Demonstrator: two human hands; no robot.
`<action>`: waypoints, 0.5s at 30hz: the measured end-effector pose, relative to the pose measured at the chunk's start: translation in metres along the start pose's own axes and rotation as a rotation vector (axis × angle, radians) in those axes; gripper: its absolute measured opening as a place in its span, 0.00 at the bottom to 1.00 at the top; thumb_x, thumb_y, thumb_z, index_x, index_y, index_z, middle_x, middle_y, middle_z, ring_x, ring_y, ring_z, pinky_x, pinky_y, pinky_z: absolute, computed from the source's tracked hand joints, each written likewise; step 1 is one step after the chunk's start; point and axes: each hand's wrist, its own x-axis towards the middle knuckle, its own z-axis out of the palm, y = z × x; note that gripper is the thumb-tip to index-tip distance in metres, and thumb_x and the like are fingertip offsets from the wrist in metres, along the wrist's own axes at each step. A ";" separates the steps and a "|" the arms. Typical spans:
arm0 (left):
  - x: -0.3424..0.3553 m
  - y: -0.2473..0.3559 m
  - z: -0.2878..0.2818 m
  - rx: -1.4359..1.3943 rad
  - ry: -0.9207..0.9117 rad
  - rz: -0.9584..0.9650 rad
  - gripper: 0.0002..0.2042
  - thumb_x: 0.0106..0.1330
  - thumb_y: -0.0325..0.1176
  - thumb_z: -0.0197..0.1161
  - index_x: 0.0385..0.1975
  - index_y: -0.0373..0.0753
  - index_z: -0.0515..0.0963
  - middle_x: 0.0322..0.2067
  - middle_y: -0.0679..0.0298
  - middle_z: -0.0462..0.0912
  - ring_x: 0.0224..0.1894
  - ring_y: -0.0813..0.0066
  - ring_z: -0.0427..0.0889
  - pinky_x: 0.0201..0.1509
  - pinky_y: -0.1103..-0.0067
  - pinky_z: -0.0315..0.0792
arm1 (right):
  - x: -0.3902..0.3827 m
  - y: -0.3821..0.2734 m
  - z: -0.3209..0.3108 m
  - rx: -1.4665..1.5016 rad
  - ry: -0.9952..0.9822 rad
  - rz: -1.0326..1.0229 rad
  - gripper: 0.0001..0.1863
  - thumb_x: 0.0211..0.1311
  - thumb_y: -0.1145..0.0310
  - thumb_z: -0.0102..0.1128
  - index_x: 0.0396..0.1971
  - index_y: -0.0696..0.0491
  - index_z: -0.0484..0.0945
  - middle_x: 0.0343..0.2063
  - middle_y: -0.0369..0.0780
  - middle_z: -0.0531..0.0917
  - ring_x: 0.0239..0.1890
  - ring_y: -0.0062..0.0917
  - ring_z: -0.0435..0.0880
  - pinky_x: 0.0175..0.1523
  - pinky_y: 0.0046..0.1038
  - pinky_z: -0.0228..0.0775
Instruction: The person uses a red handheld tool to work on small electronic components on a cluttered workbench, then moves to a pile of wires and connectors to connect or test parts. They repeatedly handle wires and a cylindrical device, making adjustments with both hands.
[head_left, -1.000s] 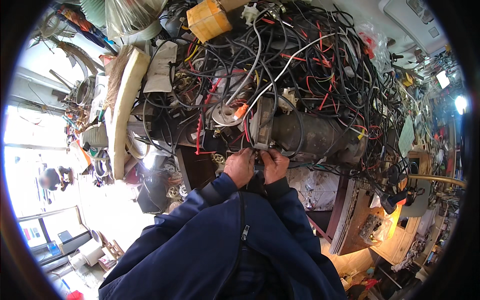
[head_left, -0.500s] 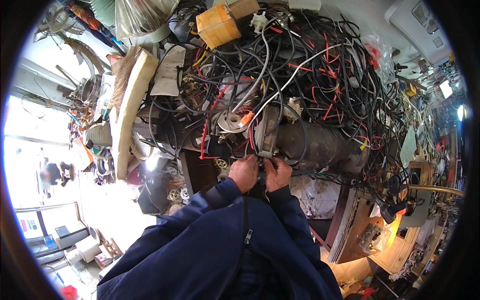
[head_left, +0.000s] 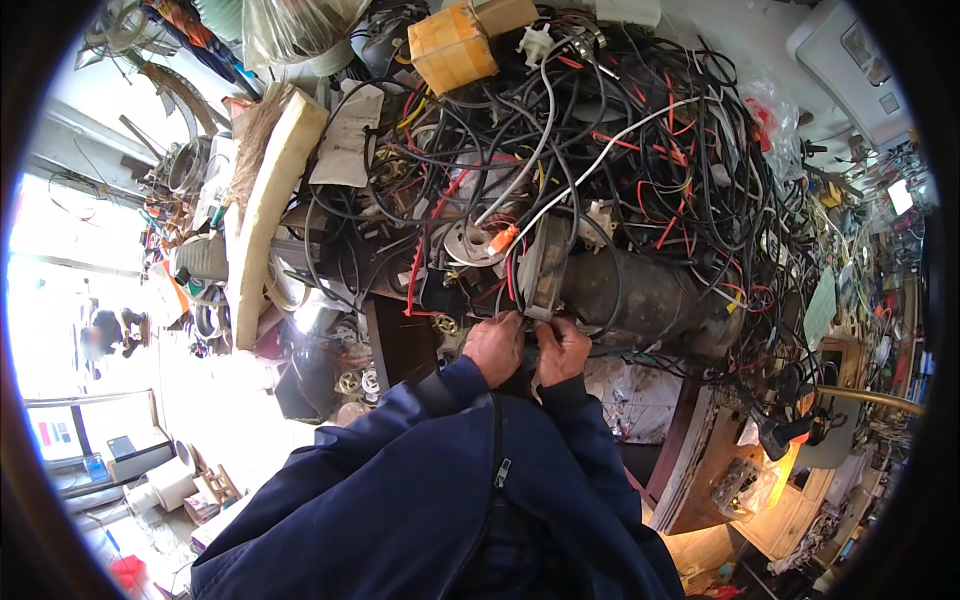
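Side by side at the near edge of a heaped bench, my left hand and my right hand have their fingers bent and pinched together. Whatever lies between the fingertips is too small and too hidden to make out. Just beyond them stands a grey metal flange, fixed to the end of a dark, grimy cylinder that lies on its side. Left of the flange are a pale round wheel-like part and an orange connector. A thin red wire runs down beside the flange toward my fingers.
A thick tangle of black, red and white cables covers the bench. A taped yellow box sits at the far side. To the left leans a long cream slab; at the right are a wooden board and a brass-coloured tube.
The whole view has shifted slightly, so the bench sits a little farther right. Both hands stay pinched at the same spot below the flange, with only slight finger movement.
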 end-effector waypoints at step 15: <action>0.001 0.003 -0.004 -0.016 0.016 0.021 0.06 0.64 0.28 0.56 0.31 0.31 0.74 0.29 0.45 0.78 0.32 0.43 0.78 0.34 0.59 0.72 | 0.009 -0.011 -0.003 -0.059 -0.028 -0.015 0.07 0.52 0.74 0.59 0.26 0.65 0.77 0.18 0.47 0.77 0.22 0.25 0.77 0.31 0.30 0.67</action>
